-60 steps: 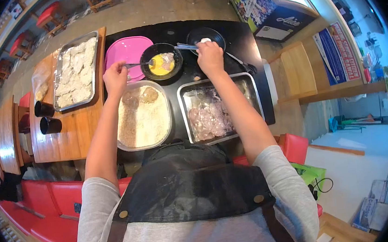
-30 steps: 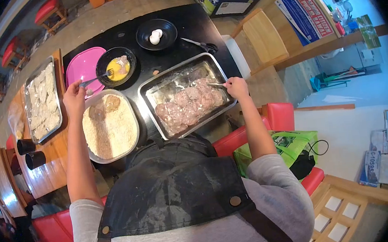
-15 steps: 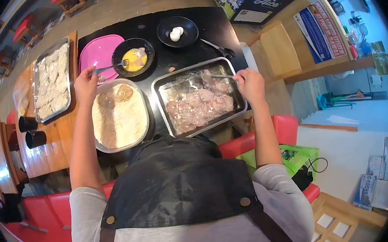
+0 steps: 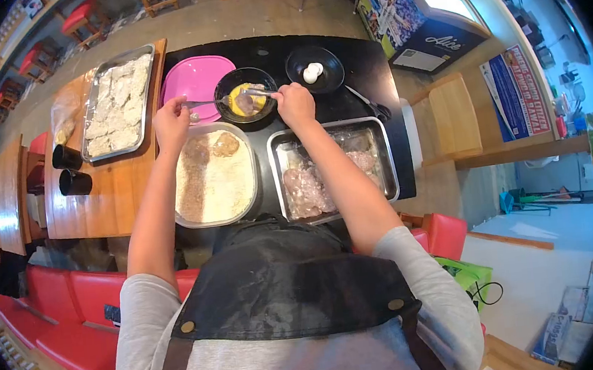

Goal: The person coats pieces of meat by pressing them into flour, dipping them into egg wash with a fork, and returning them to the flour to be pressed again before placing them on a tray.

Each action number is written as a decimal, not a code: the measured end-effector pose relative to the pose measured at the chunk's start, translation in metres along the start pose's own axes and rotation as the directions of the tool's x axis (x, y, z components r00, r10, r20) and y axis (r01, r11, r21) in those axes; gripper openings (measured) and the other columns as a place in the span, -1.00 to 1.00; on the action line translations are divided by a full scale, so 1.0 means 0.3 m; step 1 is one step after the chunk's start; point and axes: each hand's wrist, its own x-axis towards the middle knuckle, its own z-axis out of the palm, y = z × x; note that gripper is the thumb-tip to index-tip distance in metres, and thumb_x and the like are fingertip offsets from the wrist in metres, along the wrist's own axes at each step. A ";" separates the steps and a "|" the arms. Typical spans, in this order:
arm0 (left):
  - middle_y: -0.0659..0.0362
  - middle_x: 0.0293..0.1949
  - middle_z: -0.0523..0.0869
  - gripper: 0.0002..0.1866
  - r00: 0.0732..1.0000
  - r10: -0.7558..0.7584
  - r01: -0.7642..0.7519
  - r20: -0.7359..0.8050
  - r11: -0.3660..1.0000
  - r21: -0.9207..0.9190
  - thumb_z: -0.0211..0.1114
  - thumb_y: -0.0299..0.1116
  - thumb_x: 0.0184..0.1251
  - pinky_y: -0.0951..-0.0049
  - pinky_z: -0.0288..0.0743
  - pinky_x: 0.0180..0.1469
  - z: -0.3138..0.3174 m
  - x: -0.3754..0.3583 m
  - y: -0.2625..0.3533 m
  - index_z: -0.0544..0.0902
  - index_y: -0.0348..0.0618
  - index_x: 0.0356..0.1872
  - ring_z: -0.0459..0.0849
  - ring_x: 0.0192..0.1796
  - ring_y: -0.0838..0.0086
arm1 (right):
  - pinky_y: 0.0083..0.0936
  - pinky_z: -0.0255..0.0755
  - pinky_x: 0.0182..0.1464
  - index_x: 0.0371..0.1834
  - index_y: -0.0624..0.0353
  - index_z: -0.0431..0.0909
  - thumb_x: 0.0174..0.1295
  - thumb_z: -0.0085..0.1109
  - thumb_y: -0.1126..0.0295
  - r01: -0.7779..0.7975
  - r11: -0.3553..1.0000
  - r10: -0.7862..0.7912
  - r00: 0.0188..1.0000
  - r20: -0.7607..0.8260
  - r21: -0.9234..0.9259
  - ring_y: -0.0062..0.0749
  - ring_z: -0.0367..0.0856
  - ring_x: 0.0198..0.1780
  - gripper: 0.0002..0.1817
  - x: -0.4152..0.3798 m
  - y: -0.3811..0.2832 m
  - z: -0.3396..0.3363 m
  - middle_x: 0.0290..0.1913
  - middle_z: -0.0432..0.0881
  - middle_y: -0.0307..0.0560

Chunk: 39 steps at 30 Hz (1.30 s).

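My left hand (image 4: pixel 172 118) is closed around a fork (image 4: pixel 201 103) that reaches in over the left rim of a black bowl (image 4: pixel 256 117). Yellow beaten egg (image 4: pixel 235 99) lies in the bowl, with a piece of meat (image 4: pixel 247 105) in it. From the right, my right hand (image 4: pixel 295 104) grips a slim metal utensil (image 4: pixel 257 91), its tip at the meat; its working end is not clear. Beneath my right forearm is a metal tray (image 4: pixel 386 155) of pale raw meat (image 4: pixel 304 188). Below the bowl sits a tub (image 4: pixel 255 182) of crumb coating (image 4: pixel 221 181).
A pink plate (image 4: pixel 186 74) lies left of the bowl. Behind are a dark bowl (image 4: pixel 330 85) with eggs (image 4: pixel 313 73) and scissors (image 4: pixel 373 105). On the wooden table (image 4: pixel 120 209) stand a tray of coated pieces (image 4: pixel 117 106) and two black cups (image 4: pixel 75 182).
My right hand has moved left from the meat tray to the egg bowl, bringing its utensil and a piece of meat. My left hand stays by the bowl with the fork. The view has shifted.
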 end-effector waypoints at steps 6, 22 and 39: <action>-0.03 -0.42 0.70 -0.74 0.998 0.058 -0.055 -0.023 0.991 0.123 0.18 -0.46 0.08 0.42 0.54 -0.26 -0.006 -0.009 0.038 0.65 -0.25 -0.17 0.71 -0.36 0.33 | -0.23 0.46 -0.22 -0.49 0.17 0.62 0.10 0.17 0.18 -0.094 0.989 0.089 0.995 -0.048 -0.113 -0.09 0.58 -0.26 -0.73 -0.002 0.028 -0.077 -0.37 0.59 0.02; 0.09 -0.32 0.71 -0.75 0.990 0.046 -0.043 0.133 0.999 -0.028 0.16 -0.51 0.21 0.57 0.53 -0.24 0.035 0.051 -0.091 0.59 -0.30 -0.08 0.70 -0.27 0.54 | -0.24 0.45 -0.15 -0.47 0.14 0.65 -0.04 0.29 0.11 -0.317 0.884 0.423 0.855 0.299 -0.343 -0.04 0.57 -0.21 -0.70 -0.622 0.622 -0.536 -0.33 0.60 0.07; 0.08 -0.32 0.72 -0.74 0.992 0.047 -0.045 0.120 0.999 -0.020 0.15 -0.49 0.20 0.55 0.54 -0.22 0.032 0.046 -0.093 0.60 -0.27 -0.08 0.71 -0.27 0.50 | -0.25 0.44 -0.25 -0.64 0.16 0.60 -0.15 0.37 0.17 -0.204 0.938 0.305 0.871 0.386 -0.280 -0.08 0.58 -0.34 -0.72 -0.611 0.623 -0.552 -0.48 0.61 0.02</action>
